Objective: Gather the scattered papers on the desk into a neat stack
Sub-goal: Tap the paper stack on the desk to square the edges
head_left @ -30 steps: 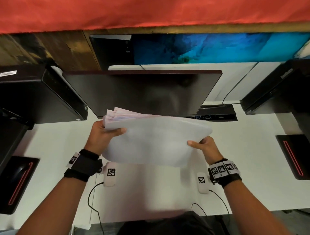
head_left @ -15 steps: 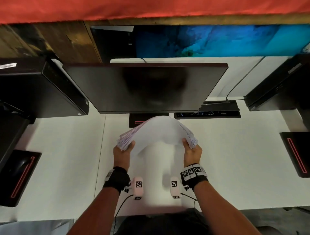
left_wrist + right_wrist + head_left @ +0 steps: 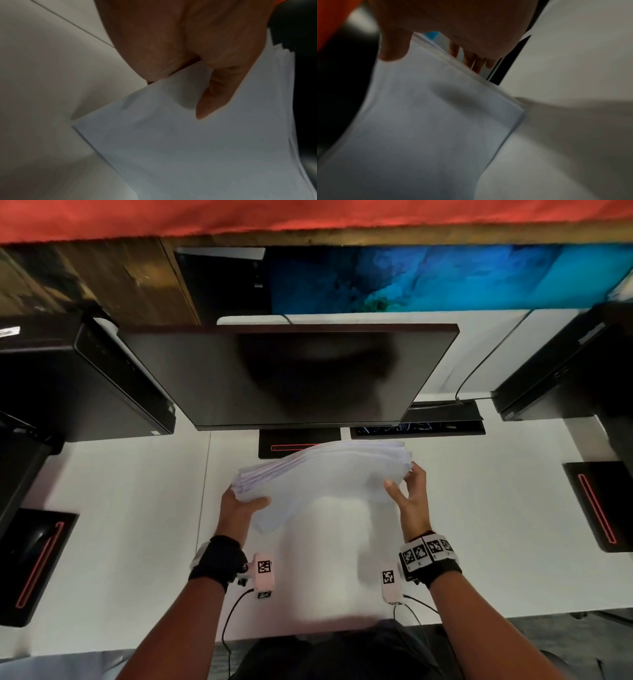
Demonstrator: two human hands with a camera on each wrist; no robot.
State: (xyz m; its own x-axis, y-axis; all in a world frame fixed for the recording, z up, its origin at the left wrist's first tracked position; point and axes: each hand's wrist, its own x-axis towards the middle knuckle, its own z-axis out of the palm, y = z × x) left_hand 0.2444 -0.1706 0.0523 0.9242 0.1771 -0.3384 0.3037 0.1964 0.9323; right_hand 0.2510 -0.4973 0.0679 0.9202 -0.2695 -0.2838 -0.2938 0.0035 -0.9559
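Note:
A thick stack of white papers point(image 3: 325, 474) is held just above the white desk point(image 3: 137, 525), in front of the monitor, bowed upward in the middle. My left hand point(image 3: 239, 508) grips its left edge, thumb on top and fingers underneath. In the left wrist view the thumb of the left hand point(image 3: 171, 40) presses the top sheet of the stack point(image 3: 188, 148). My right hand point(image 3: 412, 501) holds the right edge, thumb in front. The right wrist view shows the right hand point(image 3: 453, 20) with fingers behind the stack point(image 3: 428, 128). The stack's lower left corner hangs close to the desk.
A dark monitor point(image 3: 291, 378) stands right behind the stack, with its base point(image 3: 294, 445) just beyond the papers. Black computer towers flank it on the left point(image 3: 68, 378) and the right point(image 3: 565, 364). Black pads with red stripes lie at far left point(image 3: 34, 566) and far right point(image 3: 599, 505).
The stack has come down from in front of the monitor to just above the desk. Both hands shifted along its side edges, first drawing together, then spreading apart a little.

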